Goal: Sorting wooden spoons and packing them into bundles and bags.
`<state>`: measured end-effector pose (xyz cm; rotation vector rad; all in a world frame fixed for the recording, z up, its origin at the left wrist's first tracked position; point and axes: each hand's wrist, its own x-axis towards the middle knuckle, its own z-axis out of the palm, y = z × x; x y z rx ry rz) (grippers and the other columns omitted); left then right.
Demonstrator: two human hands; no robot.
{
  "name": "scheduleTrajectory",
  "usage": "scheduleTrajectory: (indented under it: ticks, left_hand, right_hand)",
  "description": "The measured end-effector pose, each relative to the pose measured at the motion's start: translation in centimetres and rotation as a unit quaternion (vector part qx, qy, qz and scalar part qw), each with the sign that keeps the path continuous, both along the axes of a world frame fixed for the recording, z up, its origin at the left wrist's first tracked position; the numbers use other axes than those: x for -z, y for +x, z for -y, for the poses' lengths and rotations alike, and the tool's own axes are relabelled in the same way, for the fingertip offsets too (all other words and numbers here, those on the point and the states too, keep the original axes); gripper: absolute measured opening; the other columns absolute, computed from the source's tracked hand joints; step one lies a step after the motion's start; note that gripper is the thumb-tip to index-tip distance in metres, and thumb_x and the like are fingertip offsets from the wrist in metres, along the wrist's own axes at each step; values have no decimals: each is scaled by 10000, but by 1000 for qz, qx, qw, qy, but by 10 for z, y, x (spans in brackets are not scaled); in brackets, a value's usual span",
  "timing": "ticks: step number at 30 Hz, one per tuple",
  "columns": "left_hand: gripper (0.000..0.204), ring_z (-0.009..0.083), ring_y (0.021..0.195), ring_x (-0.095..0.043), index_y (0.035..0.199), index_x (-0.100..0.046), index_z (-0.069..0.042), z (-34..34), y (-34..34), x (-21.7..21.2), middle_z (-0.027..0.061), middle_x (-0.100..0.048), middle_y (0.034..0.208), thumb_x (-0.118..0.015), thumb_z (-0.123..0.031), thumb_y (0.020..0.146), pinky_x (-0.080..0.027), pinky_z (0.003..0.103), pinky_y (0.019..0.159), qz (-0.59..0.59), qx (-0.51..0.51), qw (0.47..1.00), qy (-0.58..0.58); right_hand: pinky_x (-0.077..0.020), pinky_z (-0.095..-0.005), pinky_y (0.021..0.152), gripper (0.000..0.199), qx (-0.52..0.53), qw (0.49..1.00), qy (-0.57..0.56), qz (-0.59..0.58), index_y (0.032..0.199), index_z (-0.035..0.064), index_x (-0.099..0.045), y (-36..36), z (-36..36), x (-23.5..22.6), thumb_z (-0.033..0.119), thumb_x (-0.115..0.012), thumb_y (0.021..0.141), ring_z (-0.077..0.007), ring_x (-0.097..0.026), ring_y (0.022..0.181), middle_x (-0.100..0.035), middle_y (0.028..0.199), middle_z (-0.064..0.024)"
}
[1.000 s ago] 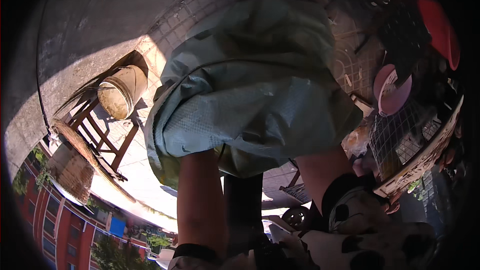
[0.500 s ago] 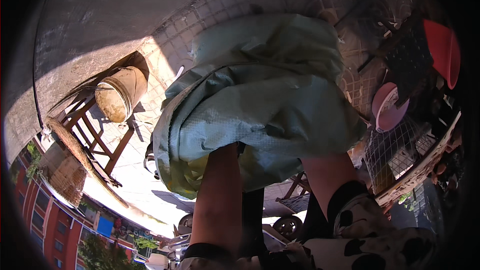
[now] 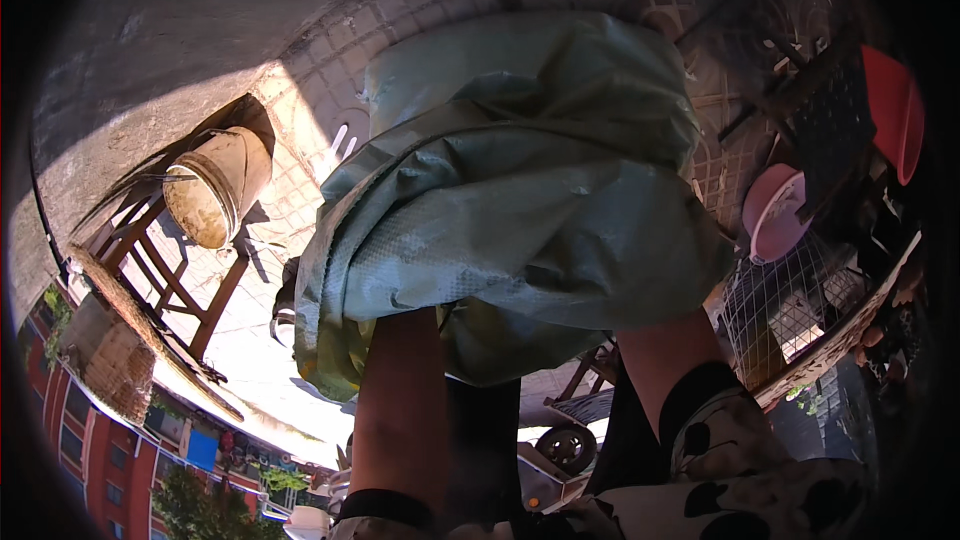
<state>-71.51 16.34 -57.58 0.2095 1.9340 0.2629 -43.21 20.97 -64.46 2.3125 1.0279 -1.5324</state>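
A large green-grey woven plastic sack (image 3: 520, 230) fills the middle of the view, bulky and creased, with a folded edge curving down its left side. My left forearm (image 3: 400, 410) reaches up from below and goes under the sack's lower fold. Further right, my right forearm (image 3: 668, 355) also disappears beneath the sack. Both hands are covered by the material, so neither their fingers nor any grip shows. Patterned sleeves with dark cuffs end partway along my forearms. A yellowish patch shows inside the fold beside my left forearm.
On the left, a stained bucket (image 3: 220, 185) lies tilted near a wooden frame (image 3: 190, 290). To the right are a pink basin (image 3: 777, 212), a red basin (image 3: 893, 115) and a wire mesh (image 3: 790, 290). A small wheel (image 3: 566, 448) shows between my arms. Paving tiles surround the sack.
My left forearm has shifted left, and the sack's left edge has moved slightly left too. The bucket and wooden frame appear further left as the view shifts. Both hands remain hidden.
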Motion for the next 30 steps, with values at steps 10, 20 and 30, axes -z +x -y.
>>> scheduleTrajectory:
  ticks: [10,20,30]
  left_hand:
    - [415,265,1263,-612,1350,-633,-80,8,-44,35,118,-647,1360,-595,-336,1025,-501,399,1071,111,-151,981,36]
    - [428,262,1278,-597,1362,-620,-84,23,-89,48,112,-633,1381,-599,-348,1026,-495,401,1078,171,-212,960,57]
    - [443,260,1293,-583,1374,-607,-88,65,-127,10,106,-620,1401,-602,-361,1027,-489,403,1085,198,-246,947,64]
  right_hand:
    - [-548,-375,972,361,18,1000,20,1,1309,89,-666,3,2,31,267,-630,997,-230,-674,1167,-687,1290,-89]
    - [-557,-367,954,347,47,998,39,-12,1296,79,-667,-21,3,71,255,-639,997,-226,-684,1138,-694,1265,-87]
    - [-565,-359,936,334,120,988,68,-67,1282,69,-668,-21,3,110,242,-649,997,-221,-694,1109,-701,1240,-85]
